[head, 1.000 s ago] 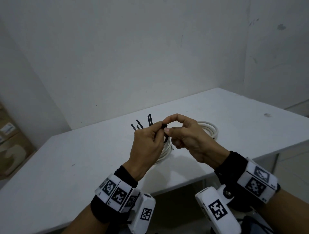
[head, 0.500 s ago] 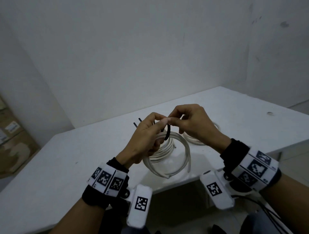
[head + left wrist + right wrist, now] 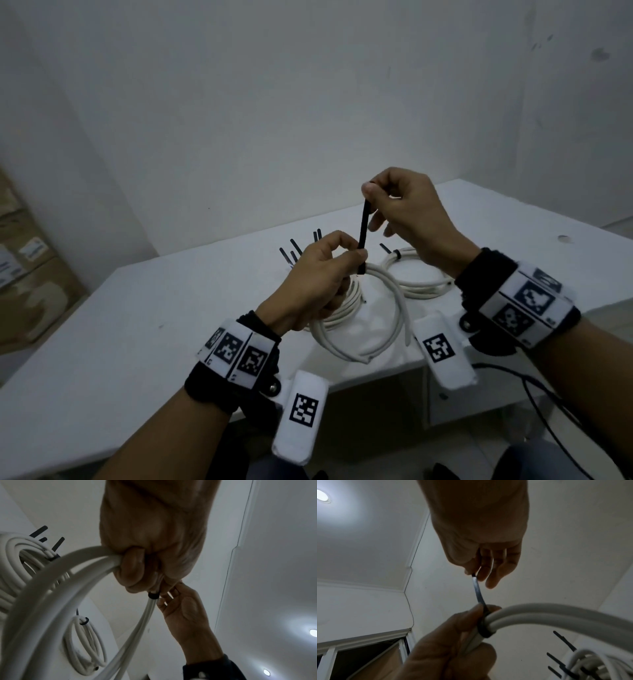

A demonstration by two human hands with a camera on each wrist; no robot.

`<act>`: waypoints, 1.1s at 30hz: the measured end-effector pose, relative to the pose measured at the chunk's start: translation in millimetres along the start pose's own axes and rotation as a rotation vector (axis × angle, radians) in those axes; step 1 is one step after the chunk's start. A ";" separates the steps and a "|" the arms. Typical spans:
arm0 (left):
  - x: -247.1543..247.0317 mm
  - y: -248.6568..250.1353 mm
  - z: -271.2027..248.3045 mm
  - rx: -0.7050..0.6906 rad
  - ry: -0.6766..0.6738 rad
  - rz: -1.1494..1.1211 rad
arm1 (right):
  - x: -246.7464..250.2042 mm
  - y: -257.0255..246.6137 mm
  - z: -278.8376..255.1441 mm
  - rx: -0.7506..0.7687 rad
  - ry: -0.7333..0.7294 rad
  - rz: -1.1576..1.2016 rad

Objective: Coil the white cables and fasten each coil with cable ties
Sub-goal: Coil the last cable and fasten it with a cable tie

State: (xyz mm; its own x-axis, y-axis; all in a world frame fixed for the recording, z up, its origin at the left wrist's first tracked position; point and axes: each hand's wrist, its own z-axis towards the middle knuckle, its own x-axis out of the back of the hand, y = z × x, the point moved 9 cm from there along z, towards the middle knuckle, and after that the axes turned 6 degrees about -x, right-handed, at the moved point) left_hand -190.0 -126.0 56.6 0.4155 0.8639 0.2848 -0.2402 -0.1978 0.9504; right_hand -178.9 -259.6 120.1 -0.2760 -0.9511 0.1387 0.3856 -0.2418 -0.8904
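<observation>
White walls enclose the room; recessed ceiling lights are on. A white table stands in the corner, with cardboard boxes beyond its left end. Above the table's near edge, the left hand grips the white cable coil. The right hand pinches the black cable tie tail, which is looped around that coil. A tied coil lies on the table.

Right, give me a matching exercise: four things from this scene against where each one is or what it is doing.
1. left hand
2. right hand
3. far coil
4. boxes

A. on the table, already tied
B. pinches the tie's tail
C. left of the table
D. grips the lifted coil at the tie's loop

Pairs: 1-D, 2-B, 3-A, 4-C
</observation>
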 end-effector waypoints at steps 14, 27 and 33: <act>-1.6 -10.2 5.2 0.037 0.060 -0.070 | -24.5 9.7 -6.5 0.072 -0.085 -0.280; 34.0 -27.4 2.8 0.176 0.201 -0.303 | -28.0 51.5 -31.6 -0.201 -0.364 -0.038; 43.3 -44.7 8.3 0.196 0.275 -0.451 | -22.3 87.2 -65.2 -0.339 -0.439 0.279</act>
State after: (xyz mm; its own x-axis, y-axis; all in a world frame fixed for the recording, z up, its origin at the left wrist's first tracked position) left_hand -154.0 -83.6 27.5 0.1893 0.9665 -0.1734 0.0870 0.1594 0.9834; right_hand -196.5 -246.9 11.1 0.2109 -0.9773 -0.0177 0.0704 0.0332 -0.9970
